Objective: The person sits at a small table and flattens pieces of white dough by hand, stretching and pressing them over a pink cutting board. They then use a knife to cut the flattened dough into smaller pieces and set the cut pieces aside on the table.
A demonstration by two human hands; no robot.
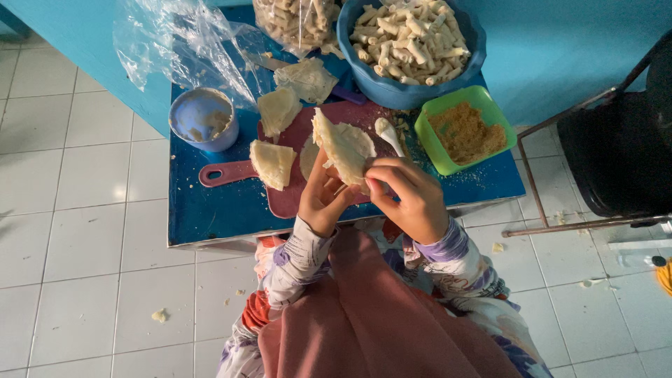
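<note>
Partly hidden, the dough sheet (343,150) sits clamped between left hand (323,199) and right hand (413,196) (fingertip grip obscured).

Dim, bluish, soft light; sharp focus, faint shadows, no glare.

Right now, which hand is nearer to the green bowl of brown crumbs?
Right. The right hand holds the pale wrapper just left of and below the green bowl; the left hand is farther left, beyond the wrapper.
</note>
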